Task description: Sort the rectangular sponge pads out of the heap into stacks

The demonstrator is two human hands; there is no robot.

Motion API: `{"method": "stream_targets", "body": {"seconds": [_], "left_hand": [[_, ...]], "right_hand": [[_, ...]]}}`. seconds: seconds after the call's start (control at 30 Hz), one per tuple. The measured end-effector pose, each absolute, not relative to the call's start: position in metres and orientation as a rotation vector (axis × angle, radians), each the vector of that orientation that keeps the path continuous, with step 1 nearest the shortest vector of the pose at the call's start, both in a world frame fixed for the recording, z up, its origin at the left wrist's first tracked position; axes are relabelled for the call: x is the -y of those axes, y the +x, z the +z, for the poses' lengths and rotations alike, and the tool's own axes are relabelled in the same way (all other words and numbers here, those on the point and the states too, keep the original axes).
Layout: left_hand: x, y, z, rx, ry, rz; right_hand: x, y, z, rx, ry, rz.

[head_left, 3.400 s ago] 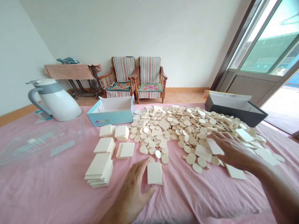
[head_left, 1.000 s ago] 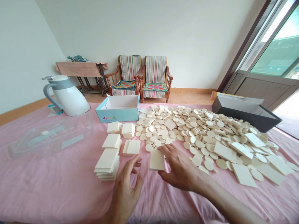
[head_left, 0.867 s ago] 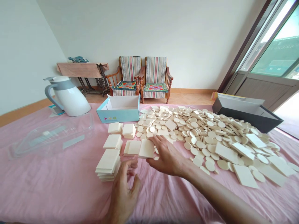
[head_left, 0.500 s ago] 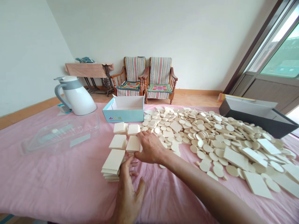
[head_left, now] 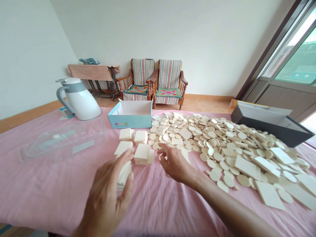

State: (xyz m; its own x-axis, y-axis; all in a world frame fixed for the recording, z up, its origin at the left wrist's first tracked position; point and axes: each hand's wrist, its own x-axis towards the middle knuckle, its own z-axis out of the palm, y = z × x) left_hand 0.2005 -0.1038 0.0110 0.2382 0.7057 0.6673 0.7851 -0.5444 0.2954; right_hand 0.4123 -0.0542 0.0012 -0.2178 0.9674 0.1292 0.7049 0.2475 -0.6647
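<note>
Several stacks of pale wooden tiles stand on the pink cloth in front of me. My left hand (head_left: 108,187), blurred, is at the nearest left stack (head_left: 124,176) with thumb and fingers apart; it hides much of that stack, and whether it touches is unclear. My right hand (head_left: 174,163) holds nothing, its fingers loosely bent and apart. It is just right of another square-tile stack (head_left: 142,153), whose lower tiles stick out to the right. Behind these are a middle left stack (head_left: 122,148) and two back stacks, one left (head_left: 125,133) and one right (head_left: 141,136).
A big loose pile of wooden discs and tiles (head_left: 222,144) spreads to the right. Behind the stacks stands an open light-blue box (head_left: 130,121); a black box (head_left: 269,126) is far right. A white jug (head_left: 85,102) and a clear plastic tray (head_left: 64,135) are left.
My right hand has let go of the square-tile stack and moved right. My left hand has shifted left and nearer, over the nearest left stack.
</note>
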Motion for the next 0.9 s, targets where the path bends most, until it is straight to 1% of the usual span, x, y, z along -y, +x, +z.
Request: {"method": "stream_targets", "body": {"seconds": [0.1,0.17,0.27,0.37,0.5,0.73,0.9], "left_hand": [[0.068,0.185,0.042,1.409,-2.459,-0.731],[0.047,0.183,0.05,1.378,-2.542,-0.53],[0.027,0.189,0.045,1.305,-2.674,-0.344],[0.02,0.195,0.035,1.224,-2.723,-0.265],[0.017,0.199,0.029,1.206,-2.706,-0.253],[0.012,0.201,0.025,1.14,-2.716,-0.266],[0.017,0.204,0.03,1.21,-2.717,-0.191]], "right_hand": [[0.058,0.41,-0.001,2.046,-1.575,0.679],[0.058,0.407,-0.001,2.061,-1.598,0.691],[0.056,0.401,-0.001,2.088,-1.604,0.699],[0.054,0.395,-0.002,2.121,-1.631,0.698],[0.052,0.387,-0.002,2.158,-1.7,0.683],[0.049,0.38,0.0,2.202,-1.656,0.589],[0.047,0.375,0.0,2.208,-1.667,0.567]]}}
